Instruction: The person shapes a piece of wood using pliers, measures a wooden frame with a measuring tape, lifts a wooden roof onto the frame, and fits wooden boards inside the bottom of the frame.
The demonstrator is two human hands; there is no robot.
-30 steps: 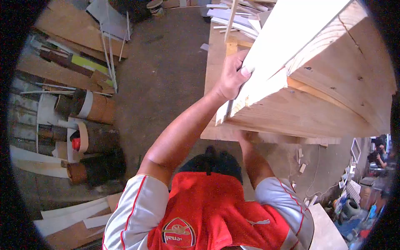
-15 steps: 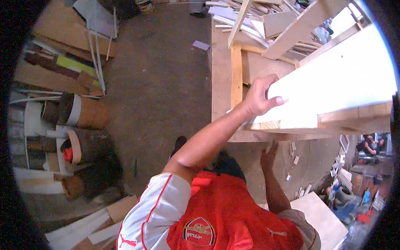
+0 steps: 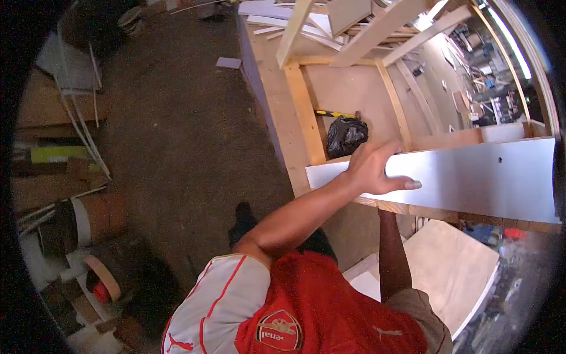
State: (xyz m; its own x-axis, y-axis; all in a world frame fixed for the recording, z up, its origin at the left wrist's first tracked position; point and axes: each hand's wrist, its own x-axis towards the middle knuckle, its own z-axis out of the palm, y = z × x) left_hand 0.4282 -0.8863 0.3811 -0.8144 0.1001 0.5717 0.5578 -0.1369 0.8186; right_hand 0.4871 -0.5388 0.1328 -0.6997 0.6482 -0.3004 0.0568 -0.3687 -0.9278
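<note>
In the head view, a dark workshop floor (image 3: 177,118) runs along the left side of a wood-topped table (image 3: 274,100), with offcuts (image 3: 265,9) heaped toward its far left corner. On the table is a wooden frame (image 3: 303,112); within it, a hammer (image 3: 336,114) and a black plastic bag (image 3: 346,137) lie close together. A pale panel (image 3: 454,265) sits below and beyond the near edge.

The white-faced board (image 3: 466,177) spans the near side of the frame, its left end by the table's near left corner. The left hand (image 3: 374,168) grasps it near that end — fingers over the upper edge, thumb flat on the white face. The right forearm (image 3: 394,253) rises behind the board's lower edge; the right hand is hidden, so I cannot tell its grip.

The board looks stiff and fairly heavy, with timber along its lower edge; one hand near the end would leave the long side prone to swing. It wants a hold at both ends or well spread along it. The smooth face may be a bit slippery — the edges offer better purchase.

Compared with half a second earlier, the white face is less glaring, the bag and nearly all the hammer have come into sight, and the right hand has gone from view.
</note>
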